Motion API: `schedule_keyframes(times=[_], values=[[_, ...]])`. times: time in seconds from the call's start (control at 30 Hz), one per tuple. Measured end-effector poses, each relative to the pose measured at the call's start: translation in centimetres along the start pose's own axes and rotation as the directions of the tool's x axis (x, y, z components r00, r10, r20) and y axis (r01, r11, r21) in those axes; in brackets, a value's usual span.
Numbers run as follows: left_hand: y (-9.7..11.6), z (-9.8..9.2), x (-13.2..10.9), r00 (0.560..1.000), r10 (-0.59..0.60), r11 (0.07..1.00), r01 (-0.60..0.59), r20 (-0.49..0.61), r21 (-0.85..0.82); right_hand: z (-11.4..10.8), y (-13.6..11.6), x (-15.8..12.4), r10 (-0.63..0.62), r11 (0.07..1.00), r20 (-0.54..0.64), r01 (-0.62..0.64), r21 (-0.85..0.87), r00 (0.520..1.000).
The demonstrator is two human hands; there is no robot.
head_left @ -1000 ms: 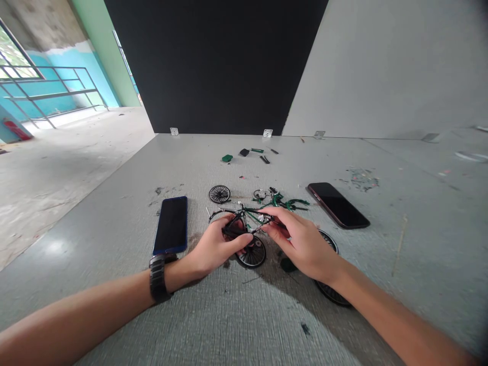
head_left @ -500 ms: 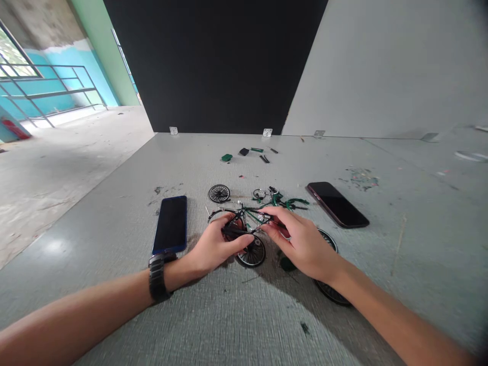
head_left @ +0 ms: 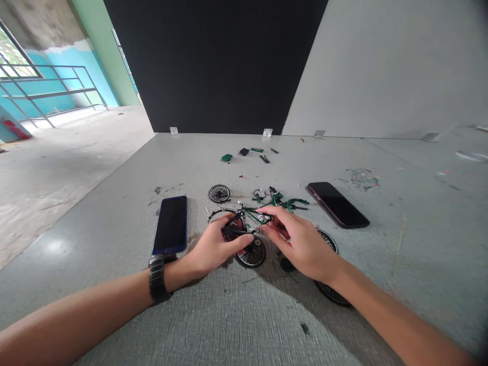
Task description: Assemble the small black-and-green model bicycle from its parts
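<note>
Your left-hand grip (head_left: 215, 246) and right-hand grip (head_left: 299, 239) both hold a miniature bicycle frame (head_left: 243, 212), black with green, at a grey desk (head_left: 190, 325). A spoked wheel (head_left: 256, 255) sits beside your left thumb. A blue-edged phone (head_left: 170, 223) lies to your left, a dark phone (head_left: 338, 204) to your right. Green pieces (head_left: 277, 200) lie just beyond.

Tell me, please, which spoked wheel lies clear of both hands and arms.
The farthest-back wheel, fully visible; the left hand partly covers a nearer wheel, the right arm overlaps wheel parts at right.
</note>
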State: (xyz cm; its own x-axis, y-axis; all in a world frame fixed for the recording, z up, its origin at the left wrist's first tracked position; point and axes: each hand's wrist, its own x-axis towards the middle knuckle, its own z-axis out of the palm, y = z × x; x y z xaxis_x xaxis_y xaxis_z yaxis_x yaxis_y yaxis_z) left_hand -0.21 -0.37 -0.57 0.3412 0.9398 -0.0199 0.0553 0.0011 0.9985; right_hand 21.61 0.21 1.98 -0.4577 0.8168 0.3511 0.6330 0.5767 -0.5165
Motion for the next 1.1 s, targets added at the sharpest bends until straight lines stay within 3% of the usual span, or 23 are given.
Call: schedule_keyframes(times=[1.1], values=[[0.01, 0.02, -0.02, 1.0, 0.003, 1.0, -0.003, 0.003, -0.014, -0.22, -0.36, 0.04, 0.045, 0.999, 0.047, -0.045, 0.015, 0.998]])
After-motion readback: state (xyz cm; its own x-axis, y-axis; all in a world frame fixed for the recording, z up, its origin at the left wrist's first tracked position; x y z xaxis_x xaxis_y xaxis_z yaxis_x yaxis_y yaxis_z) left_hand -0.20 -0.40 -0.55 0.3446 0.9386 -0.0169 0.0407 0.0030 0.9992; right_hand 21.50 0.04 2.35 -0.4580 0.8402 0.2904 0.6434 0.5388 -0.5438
